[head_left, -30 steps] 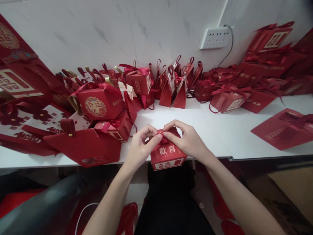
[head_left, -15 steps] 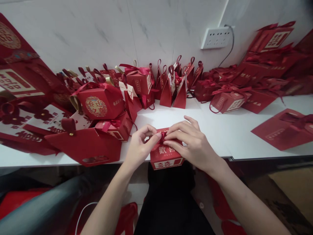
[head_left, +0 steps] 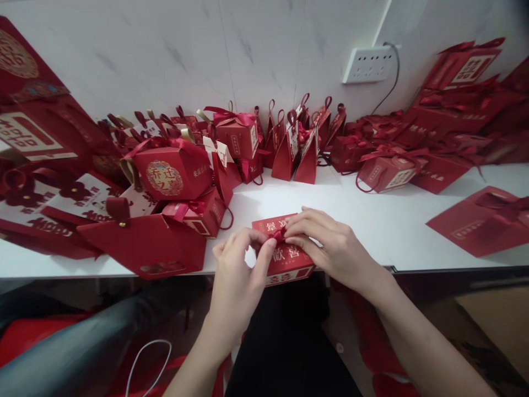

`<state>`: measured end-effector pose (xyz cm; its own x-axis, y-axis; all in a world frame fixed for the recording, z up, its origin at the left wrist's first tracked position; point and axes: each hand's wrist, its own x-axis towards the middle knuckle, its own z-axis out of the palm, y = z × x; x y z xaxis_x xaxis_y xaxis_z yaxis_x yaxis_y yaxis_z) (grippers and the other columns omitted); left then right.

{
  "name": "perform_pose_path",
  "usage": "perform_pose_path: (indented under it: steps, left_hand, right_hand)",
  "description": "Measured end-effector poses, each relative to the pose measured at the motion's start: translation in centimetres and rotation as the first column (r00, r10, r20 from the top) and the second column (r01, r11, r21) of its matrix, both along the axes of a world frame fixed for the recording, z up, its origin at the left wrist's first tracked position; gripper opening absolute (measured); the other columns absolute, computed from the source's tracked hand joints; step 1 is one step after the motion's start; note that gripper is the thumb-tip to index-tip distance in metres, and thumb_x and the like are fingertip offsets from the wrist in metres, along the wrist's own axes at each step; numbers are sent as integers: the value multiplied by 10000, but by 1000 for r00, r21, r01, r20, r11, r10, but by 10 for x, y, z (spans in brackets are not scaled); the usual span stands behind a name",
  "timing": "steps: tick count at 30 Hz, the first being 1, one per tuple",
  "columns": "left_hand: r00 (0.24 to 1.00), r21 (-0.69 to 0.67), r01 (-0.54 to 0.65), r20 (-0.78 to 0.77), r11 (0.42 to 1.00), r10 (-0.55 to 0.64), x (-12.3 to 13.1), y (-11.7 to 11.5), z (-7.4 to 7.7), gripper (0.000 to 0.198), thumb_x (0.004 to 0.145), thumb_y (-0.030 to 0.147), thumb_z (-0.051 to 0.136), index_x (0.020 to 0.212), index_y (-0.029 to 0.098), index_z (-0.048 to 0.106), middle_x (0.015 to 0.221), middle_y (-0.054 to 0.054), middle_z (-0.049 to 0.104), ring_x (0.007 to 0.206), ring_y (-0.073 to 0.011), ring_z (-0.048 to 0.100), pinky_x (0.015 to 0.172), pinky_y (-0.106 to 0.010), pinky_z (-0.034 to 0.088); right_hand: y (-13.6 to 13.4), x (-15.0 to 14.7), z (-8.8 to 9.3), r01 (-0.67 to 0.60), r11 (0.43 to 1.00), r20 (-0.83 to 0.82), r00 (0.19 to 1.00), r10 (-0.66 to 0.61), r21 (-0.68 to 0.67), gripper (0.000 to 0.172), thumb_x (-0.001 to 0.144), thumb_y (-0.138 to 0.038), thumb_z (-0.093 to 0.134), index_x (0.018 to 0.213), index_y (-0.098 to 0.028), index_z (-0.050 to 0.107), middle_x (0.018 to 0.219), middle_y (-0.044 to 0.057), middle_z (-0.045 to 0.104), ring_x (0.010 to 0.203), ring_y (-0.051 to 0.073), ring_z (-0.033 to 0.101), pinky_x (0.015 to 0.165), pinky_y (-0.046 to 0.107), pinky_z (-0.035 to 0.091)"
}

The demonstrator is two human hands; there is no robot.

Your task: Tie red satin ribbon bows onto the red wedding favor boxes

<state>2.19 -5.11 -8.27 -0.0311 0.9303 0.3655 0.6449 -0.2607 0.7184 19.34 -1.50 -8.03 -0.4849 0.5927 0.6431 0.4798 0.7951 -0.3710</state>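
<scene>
A small red gift box with pale lettering lies at the front edge of the white table, partly overhanging it. Across its top runs a dark red ribbon. My left hand pinches the ribbon between thumb and forefinger at the left side of the box. From the right, the fingertips of my right hand close on the ribbon too, and cover part of the box top. The exact shape of the ribbon between the fingers is hidden.
Red gift boxes with ribbons crowd the left. Triangular boxes with loops stand along the back, and further boxes are piled at right. A power strip hangs on the wall. Someone's leg shows at lower left.
My left hand has turned, its wrist shifting right and its back more upright. The box has rotated slightly and more of its far top panel shows. Both hands remain at the ribbon.
</scene>
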Motion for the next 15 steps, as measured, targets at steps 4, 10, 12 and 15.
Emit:
perform_pose_path:
  steps: [4,10,12,15]
  left_hand:
    - [990,-58,-1,138,998,9,0,3,-3,136,851,336,544,760,239,570,815,38,672,808,-172,608,877,-362,356]
    - [975,-46,-33,219,998,42,3,6,-8,147,835,336,560,728,235,552,989,6,705,1002,-220,609,966,-437,336]
    - [974,-37,-53,218,998,60,2,7,-12,141,833,330,563,731,233,549,1029,-6,698,1029,-227,602,975,-452,336]
    - [976,-31,-74,204,997,79,0,8,-16,150,834,337,561,729,230,550,1079,-18,673,1049,-225,591,988,-456,330]
  right_hand:
    - [-2,5,-2,-22,996,-41,999,19,-87,135,890,-83,491,876,-178,586,917,67,637,865,171,628,746,310,540]
    - [1,11,-9,-33,996,-73,997,27,-83,157,883,-62,498,883,-189,590,947,72,625,985,192,624,819,342,550]
    - [3,13,-11,-28,997,-94,995,21,-78,164,881,-55,496,889,-183,598,964,78,623,1049,202,612,860,346,542]
    - [4,15,-16,-25,997,-123,992,15,-79,174,881,-54,489,887,-176,613,993,83,620,1085,211,607,889,348,536]
